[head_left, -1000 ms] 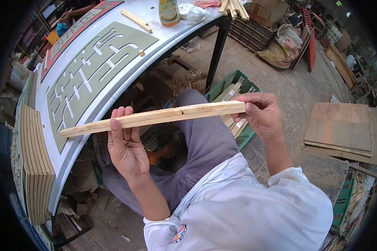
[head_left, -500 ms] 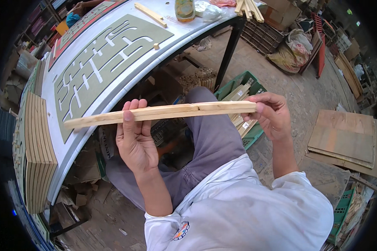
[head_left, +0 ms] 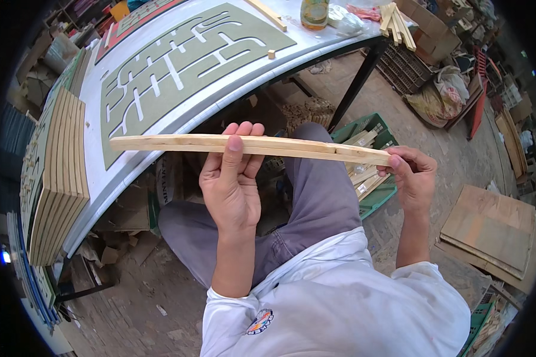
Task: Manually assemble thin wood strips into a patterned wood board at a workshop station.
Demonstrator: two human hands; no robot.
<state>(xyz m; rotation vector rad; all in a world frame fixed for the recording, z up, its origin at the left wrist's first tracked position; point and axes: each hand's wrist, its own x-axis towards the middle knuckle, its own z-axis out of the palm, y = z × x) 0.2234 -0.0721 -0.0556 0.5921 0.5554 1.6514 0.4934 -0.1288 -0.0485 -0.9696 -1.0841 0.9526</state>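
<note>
A long, thin wooden strip (head_left: 292, 147) is held out across my lap, its left end over the table's edge. My left hand (head_left: 235, 178) grips it left of the middle, thumb in front and fingers behind. At its right end, my right hand (head_left: 414, 172) pinches it between thumb and fingers. Beyond the strip, a grey-green board (head_left: 190, 80) with branching cut-out slots lies on the white table (head_left: 95, 202). A small wooden block (head_left: 271, 54) sits near the board's right corner.
Stacked boards (head_left: 59, 178) stand at the table's left end. A bottle (head_left: 314, 13) and loose wooden strips (head_left: 397, 25) lie along the far right of the table. Below, a green crate (head_left: 378, 202) holds more strips. Flat wooden panels (head_left: 488, 226) rest on the floor at right.
Both hands have shifted right in the picture with the strip. Its left end has risen and its right end dropped, and my left hand grips it farther from the left end. The view has turned slightly.
</note>
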